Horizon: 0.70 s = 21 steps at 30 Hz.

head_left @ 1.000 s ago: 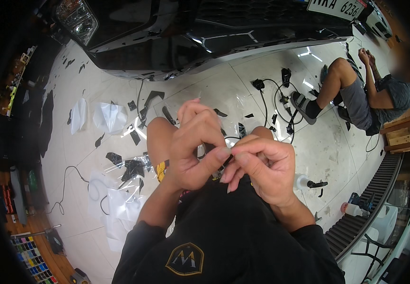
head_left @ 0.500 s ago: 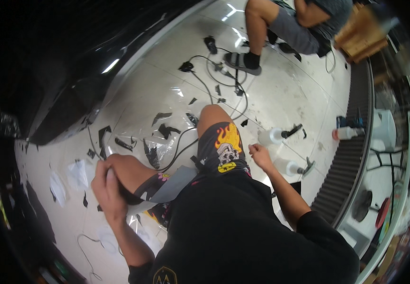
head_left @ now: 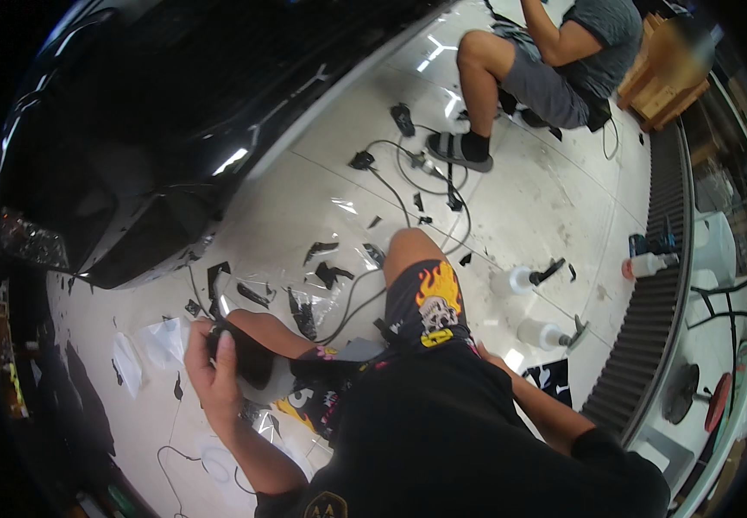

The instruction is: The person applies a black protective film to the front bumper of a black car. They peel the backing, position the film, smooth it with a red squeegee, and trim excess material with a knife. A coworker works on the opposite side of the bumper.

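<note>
Hands, one pair, well apart. Left hand (head_left: 209,369): closed on a dark piece (head_left: 251,356), located over the left thigh, its exact kind unclear. Right hand (head_left: 496,356): low beside the right thigh, partly hidden by the black shirt (head_left: 477,432); grip cannot be told. Spray bottles, two, white (head_left: 539,333): on the pale floor (head_left: 537,216), near the right hand. Black scraps (head_left: 332,274): scattered between the knees and the black car (head_left: 175,112).

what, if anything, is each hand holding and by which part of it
The left hand grips a black, rounded object by its left end; its kind and material are unclear. The right hand is partly hidden, so its hold cannot be told.
</note>
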Tool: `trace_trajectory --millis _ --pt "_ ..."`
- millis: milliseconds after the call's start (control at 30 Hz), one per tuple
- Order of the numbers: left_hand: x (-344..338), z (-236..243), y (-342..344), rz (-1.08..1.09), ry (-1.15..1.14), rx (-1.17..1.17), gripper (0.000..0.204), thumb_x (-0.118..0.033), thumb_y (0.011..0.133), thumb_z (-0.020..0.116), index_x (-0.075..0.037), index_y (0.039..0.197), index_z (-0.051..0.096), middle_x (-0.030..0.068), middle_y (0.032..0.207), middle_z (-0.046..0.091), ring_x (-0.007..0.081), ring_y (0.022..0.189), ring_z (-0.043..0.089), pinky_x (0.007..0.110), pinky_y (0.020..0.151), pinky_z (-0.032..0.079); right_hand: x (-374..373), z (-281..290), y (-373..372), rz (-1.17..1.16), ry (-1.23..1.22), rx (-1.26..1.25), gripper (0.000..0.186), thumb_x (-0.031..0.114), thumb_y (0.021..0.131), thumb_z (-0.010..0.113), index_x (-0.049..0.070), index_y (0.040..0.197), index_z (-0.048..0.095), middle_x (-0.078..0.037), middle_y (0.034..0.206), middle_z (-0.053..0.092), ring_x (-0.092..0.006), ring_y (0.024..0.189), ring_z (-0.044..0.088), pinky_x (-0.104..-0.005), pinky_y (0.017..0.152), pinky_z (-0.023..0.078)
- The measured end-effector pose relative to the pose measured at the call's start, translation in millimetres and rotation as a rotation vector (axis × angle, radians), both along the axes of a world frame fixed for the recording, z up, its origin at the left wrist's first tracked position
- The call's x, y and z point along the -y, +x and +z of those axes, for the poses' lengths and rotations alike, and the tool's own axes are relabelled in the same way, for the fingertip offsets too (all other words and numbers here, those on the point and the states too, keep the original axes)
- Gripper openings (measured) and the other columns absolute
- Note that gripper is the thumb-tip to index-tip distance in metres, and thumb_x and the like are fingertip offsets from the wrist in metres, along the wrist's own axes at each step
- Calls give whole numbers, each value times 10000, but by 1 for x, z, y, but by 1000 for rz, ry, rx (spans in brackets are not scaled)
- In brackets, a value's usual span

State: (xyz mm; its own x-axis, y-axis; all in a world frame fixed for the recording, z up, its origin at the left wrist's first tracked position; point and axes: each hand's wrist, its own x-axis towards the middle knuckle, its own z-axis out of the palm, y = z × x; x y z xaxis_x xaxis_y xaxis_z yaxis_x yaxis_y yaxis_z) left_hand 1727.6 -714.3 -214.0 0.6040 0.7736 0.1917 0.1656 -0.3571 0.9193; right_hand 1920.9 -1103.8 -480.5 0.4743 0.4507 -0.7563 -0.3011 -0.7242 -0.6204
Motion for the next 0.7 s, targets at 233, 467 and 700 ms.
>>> trace_trajectory --millis 233,467,700 --pt "-8 -17 -4 42 94 -63 142 -137 920 660 -8 939 603 90 827 581 186 790 559 319 728 442 38 -74 -6 -93 -202 -326 605 480 1075 435 -63 1274 613 -167 1193 685 -186 1063 652 -335 957 494" --pt "-38 4 12 -33 139 -135 143 -132 949 658 10 932 660 40 733 641 98 669 579 269 624 461 -166 86 69 -264 553 467 350 209 1028 560 -51 1258 605 -129 1068 682 -175 943 648 -320 843 526" --pt "-45 92 25 -258 87 -60 206 -255 949 615 -52 918 636 156 844 661 393 833 650 479 721 499 -329 345 20 346 1022 358 283 188 1040 516 -57 1002 652 -120 923 659 -176 822 626 -289 737 489"
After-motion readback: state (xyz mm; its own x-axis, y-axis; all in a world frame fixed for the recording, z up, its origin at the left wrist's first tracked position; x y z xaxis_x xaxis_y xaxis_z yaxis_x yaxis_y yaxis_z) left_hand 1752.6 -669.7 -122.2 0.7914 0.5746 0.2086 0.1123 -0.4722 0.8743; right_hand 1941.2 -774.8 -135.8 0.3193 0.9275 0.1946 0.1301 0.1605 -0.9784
